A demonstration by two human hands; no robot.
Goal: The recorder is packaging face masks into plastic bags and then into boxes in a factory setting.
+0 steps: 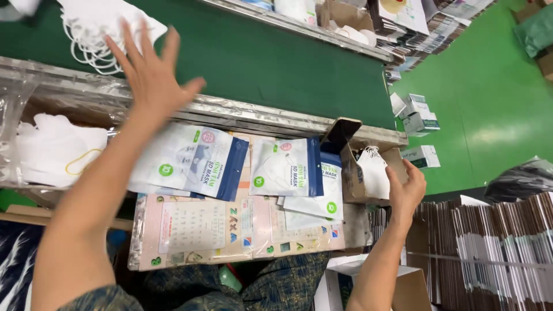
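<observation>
Beside a green conveyor belt point(276, 57), a calendar-covered tabletop point(196, 236) carries flat blue-and-white mask packets point(196, 164). Above the belt's metal rail, the left hand point(151, 72) hangs with fingers spread, its grip released, near a pile of loose white masks point(95, 29). The right hand point(406, 187) touches white masks point(373, 173) in a small cardboard box point(351, 178), grip loose.
</observation>
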